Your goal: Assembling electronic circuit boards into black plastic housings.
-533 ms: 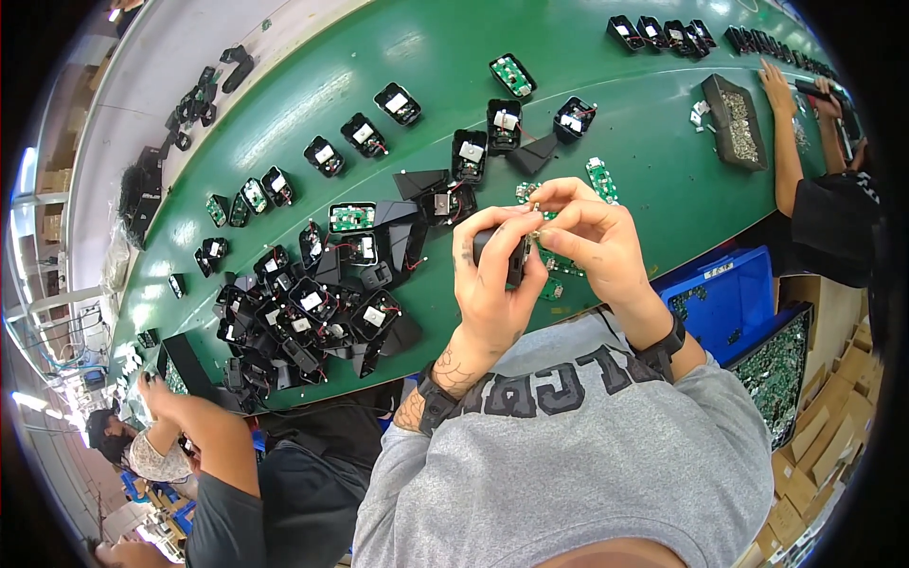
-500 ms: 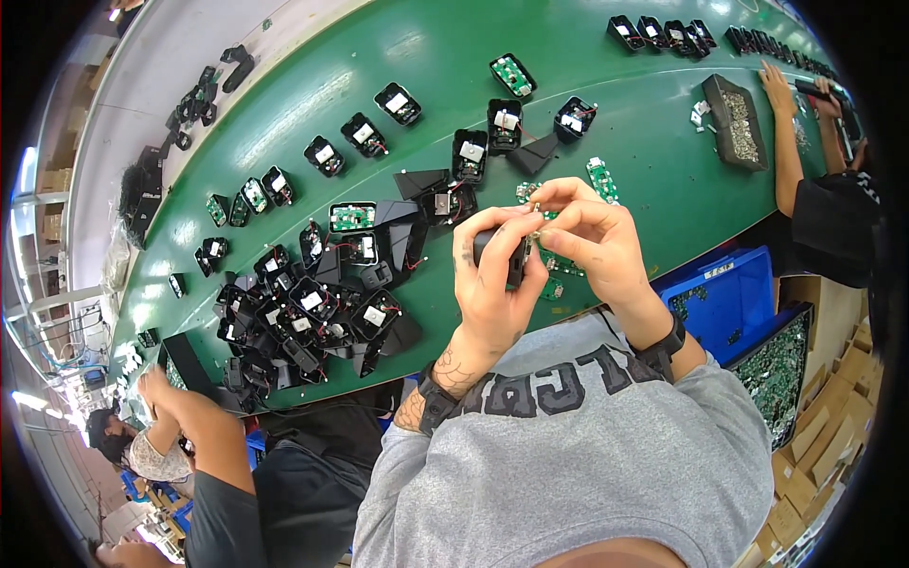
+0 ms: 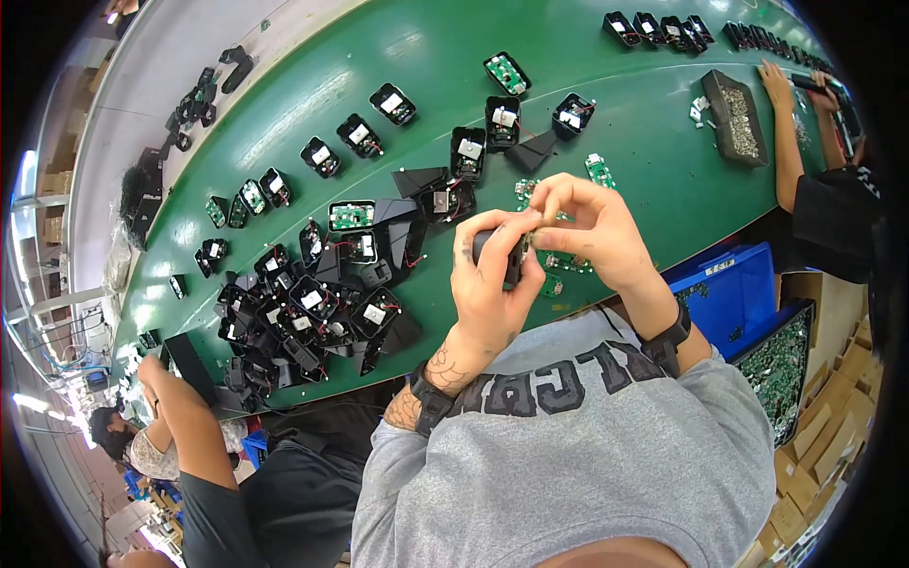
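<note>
My left hand (image 3: 494, 284) is closed around a small black plastic housing (image 3: 515, 261), held up over the near side of the bench. My right hand (image 3: 606, 232) meets it at the housing's right edge, thumb and fingertips pinched together. Whatever sits between those fingertips is too small and covered to make out. Under and beside my hands lie several green circuit boards (image 3: 600, 171). Just beyond my left hand stand open black housings (image 3: 468, 154) with white blocks and red wires inside.
A heap of black housings (image 3: 312, 301) covers the bench (image 3: 644, 123) to the left. Rows of housings stand farther back. At right are a dark tray of small metal parts (image 3: 737, 118), a blue bin (image 3: 734, 303) and a co-worker's arms (image 3: 781, 123). Another co-worker's arm (image 3: 194, 431) reaches in at left.
My right thumb and fingertips have closed in tighter against the housing's edge. My left hand keeps its hold. The co-worker at left has shifted their arm and body.
</note>
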`<state>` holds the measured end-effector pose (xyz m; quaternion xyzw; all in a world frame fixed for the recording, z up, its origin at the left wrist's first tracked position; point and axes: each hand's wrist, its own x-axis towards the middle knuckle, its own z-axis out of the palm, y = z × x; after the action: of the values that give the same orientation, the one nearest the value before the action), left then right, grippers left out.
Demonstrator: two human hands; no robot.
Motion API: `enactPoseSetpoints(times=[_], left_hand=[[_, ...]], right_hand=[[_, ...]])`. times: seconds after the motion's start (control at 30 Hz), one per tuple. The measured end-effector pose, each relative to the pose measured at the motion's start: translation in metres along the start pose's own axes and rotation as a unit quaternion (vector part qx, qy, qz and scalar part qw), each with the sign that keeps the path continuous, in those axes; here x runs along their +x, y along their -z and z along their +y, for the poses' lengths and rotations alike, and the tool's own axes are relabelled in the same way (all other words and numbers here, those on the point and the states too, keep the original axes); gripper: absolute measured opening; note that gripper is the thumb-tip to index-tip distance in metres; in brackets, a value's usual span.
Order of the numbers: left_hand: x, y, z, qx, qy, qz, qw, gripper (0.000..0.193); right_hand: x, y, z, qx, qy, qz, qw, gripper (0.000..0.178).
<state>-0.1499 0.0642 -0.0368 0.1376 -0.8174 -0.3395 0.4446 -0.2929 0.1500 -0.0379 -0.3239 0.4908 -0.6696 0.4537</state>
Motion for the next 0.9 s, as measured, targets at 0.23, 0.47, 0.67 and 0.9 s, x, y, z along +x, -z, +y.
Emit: enactPoseSetpoints(times=[0.23, 0.47, 0.67, 0.9], left_hand=[[0.006, 0.019, -0.003, -0.462, 0.393, -0.085, 0.791, 0.059], [0.015, 0.032, -0.016, -0.488, 0.450, -0.155, 0.731, 0.057], [0.018, 0.040, -0.025, -0.457, 0.374, -0.230, 0.774, 0.062], [0.018, 0.019, -0.015, -0.355, 0.343, -0.137, 0.859, 0.050]], right_hand=[[0.011, 0.010, -0.015, -0.312, 0.272, -0.129, 0.901, 0.032], [0.014, 0.014, -0.034, -0.419, 0.272, -0.187, 0.846, 0.046], [0.014, 0.014, -0.026, -0.406, 0.311, -0.091, 0.855, 0.050], [0.006, -0.003, -0.014, -0.465, 0.360, -0.017, 0.808, 0.054]])
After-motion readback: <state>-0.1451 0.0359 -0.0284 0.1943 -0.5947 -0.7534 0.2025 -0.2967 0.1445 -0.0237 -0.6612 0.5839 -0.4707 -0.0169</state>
